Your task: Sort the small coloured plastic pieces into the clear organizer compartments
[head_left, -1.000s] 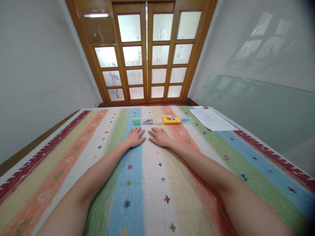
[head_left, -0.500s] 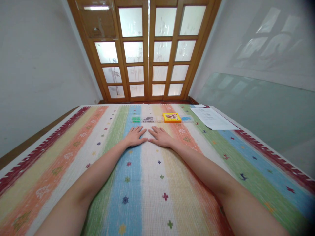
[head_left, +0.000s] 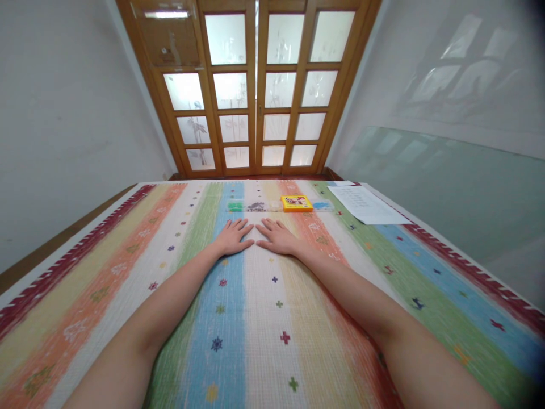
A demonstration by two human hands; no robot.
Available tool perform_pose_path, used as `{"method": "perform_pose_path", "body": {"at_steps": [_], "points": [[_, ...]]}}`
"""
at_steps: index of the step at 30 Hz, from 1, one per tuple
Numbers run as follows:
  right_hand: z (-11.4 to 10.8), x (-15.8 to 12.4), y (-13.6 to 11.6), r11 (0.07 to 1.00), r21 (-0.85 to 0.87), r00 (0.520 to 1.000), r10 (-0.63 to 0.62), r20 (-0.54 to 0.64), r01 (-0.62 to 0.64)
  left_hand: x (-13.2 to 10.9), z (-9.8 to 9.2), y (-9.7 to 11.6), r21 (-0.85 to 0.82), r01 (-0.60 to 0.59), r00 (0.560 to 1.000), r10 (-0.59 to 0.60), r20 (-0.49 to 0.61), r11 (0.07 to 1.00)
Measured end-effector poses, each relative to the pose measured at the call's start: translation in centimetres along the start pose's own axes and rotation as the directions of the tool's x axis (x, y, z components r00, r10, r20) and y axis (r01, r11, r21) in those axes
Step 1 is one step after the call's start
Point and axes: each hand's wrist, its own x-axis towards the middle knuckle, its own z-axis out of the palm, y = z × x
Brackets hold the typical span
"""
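My left hand (head_left: 233, 237) lies flat, palm down, on the striped cloth (head_left: 128, 272), fingers stretched out and holding nothing. My right hand (head_left: 277, 237) lies flat beside it in the same way, the thumbs almost touching. Just beyond the fingertips a clear plastic box (head_left: 255, 207) with small green, dark and blue pieces lies across the cloth. A small yellow box (head_left: 297, 203) rests against it, closest to my right hand.
A printed white sheet of paper (head_left: 366, 205) lies at the far right of the cloth. Wooden doors with frosted glass panes (head_left: 255, 91) stand behind the table. A white wall runs along the left, a glass-panelled wall along the right.
Both hands stay flat in the same place. The view has shifted slightly, so the doors and far objects sit a little differently in the picture.
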Motion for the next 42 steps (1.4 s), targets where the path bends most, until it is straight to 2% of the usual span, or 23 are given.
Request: {"method": "perform_pose_path", "body": {"at_steps": [42], "points": [[-0.15,0.02,-0.10,1.000,-0.002,1.000,0.007,-0.003,-0.007,0.00,-0.12,0.11,-0.026,0.016,1.000,-0.016,0.004,1.000]]}}
